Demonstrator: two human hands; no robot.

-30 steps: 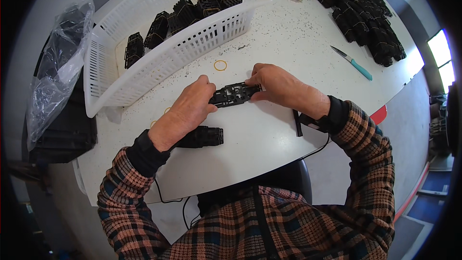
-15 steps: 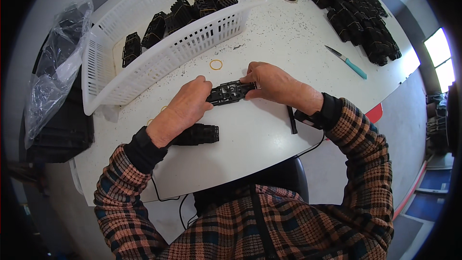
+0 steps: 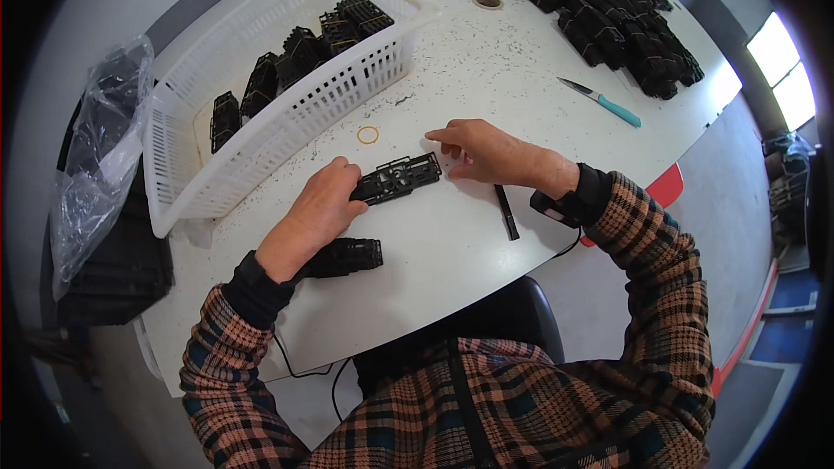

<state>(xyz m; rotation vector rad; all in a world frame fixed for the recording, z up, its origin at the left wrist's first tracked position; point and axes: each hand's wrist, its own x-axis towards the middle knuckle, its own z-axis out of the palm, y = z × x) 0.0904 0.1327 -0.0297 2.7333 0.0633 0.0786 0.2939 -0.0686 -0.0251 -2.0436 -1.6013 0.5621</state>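
My left hand grips the left end of a black plastic slotted frame piece, holding it just over or on the table; its underside is hidden. My right hand is off the piece, a short way from its right end, with fingers apart and nothing in them. Under my left wrist lies another bundle of black plastic pieces, partly covered by the forearm. A yellow rubber band rests on the table beyond the held piece. To the right, near my right wrist, lies a thin black bar.
A white slotted plastic basket with several banded black bundles stands at the far left. Many more bundles are piled at the far right. Near them lies a knife with a teal handle. Small dark crumbs dot the white table.
My right hand has let go of the frame piece's right end and opened beside it. My left hand keeps its hold. The whole view has shifted slightly.
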